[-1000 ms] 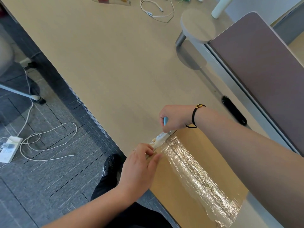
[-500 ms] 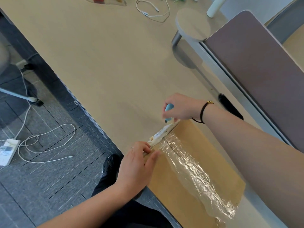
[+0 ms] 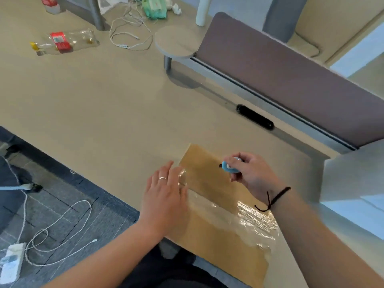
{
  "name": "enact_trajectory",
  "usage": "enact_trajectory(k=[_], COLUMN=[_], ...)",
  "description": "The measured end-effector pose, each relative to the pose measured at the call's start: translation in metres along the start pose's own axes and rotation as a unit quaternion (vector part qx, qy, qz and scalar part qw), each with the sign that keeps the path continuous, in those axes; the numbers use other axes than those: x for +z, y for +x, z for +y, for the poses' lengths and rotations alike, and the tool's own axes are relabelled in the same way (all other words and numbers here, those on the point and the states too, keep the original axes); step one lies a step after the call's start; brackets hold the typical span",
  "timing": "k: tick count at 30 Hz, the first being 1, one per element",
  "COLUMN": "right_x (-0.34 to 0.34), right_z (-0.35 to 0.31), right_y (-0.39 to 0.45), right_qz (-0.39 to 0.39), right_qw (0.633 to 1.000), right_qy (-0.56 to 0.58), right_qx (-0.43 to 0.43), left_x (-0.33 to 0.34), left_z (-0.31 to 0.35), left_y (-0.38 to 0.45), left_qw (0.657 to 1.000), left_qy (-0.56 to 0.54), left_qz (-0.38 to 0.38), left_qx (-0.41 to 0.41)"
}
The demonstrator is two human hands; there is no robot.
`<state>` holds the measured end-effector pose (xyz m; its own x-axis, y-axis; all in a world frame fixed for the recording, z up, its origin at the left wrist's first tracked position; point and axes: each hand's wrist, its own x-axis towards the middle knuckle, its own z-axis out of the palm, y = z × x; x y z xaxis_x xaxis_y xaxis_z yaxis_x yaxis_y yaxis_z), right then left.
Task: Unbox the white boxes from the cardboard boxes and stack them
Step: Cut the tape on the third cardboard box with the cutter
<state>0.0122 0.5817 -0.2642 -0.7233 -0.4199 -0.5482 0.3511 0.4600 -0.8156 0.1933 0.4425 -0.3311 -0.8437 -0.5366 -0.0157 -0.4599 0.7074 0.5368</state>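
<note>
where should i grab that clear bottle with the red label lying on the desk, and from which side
Grip the bottle across its middle, at the red label, coming down from above. It lies on its side on the desk, so the round body is open on both long sides, and nothing touches it. The yellow-capped neck at its left end looks too narrow for a steady hold.

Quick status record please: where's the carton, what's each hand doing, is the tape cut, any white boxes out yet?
carton: cardboard box flat at the near table edge, flaps closed
tape: clear tape along the seam, wrinkled; whether it is cut cannot be told
left hand: fingers straight, resting on the box's left end
right hand: grip around a small blue cutter above the box top
white boxes: none visible
</note>
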Motion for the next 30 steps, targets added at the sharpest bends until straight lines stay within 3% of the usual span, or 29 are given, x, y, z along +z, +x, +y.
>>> enact_trajectory(k=[4,8,13,16,20,25,30], right_x=[-0.043,-0.080,-0.120,-0.133,-0.138,-0.124,-0.120], right_z=[0.046,0.091,0.159,0.206,0.276,0.345,0.360], right_y=[-0.037,-0.073,-0.114,-0.133,-0.151,-0.159,-0.159], right_qz=[0.065,0.110,0.191,0.241,0.304,0.365,0.378], right_qw=[0.990,0.966,0.890,0.853,0.840,0.862,0.882], right_qy=[0.123,0.233,0.411,0.456,0.427,0.277,0.190], right_qx=[0.024,0.032,0.046,0.074,0.139,0.218,0.205], left_x=[0.016,0.042,0.077,0.098,0.119,0.124,0.124], left_z=[0.035,0.083,0.144,0.173,0.189,0.187,0.189], left_y=[0.004,-0.002,-0.014,-0.025,-0.034,-0.037,-0.040], left_qw=[0.985,0.950,0.906,0.891,0.891,0.907,0.910], left_qy=[0.094,0.124,0.166,0.179,0.193,0.171,0.167], left_qz=[-0.074,-0.160,-0.215,-0.233,-0.225,-0.204,-0.193], left_qx=[0.120,0.240,0.324,0.347,0.343,0.328,0.325])
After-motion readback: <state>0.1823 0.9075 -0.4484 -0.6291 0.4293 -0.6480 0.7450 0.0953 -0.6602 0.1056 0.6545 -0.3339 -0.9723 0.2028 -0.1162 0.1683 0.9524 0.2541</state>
